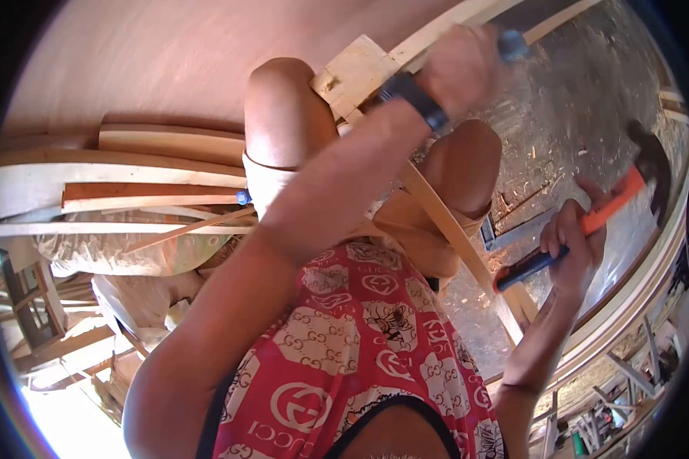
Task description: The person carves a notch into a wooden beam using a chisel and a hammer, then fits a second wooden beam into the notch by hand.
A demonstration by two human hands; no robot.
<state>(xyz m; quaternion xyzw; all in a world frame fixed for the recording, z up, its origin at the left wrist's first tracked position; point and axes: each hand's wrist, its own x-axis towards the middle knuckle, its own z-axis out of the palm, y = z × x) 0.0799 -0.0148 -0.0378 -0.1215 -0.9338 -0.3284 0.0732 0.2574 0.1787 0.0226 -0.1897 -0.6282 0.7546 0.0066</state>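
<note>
My right hand [574,246] is closed round the handle of a claw hammer [616,200], which has a black and orange grip and a dark head pointing up and right. My left hand [467,69], with a dark watch on the wrist, is blurred by motion. It is closed in a fist with a blue-ended handle [513,46] sticking out on its right; the rest of that tool is hidden. Left of this fist, a pale wood piece [357,70] with a dark notch rests by my left knee. A long narrow wood strip [444,206] runs down between my knees.
Curved boards [153,174] lie stacked at the left, above a dusty sack [130,249]. Wood chips litter the dark floor [543,138] at the right. A metal square [513,233] lies near my right knee. Wood offcuts and assorted tools fill the lower right edge.
</note>
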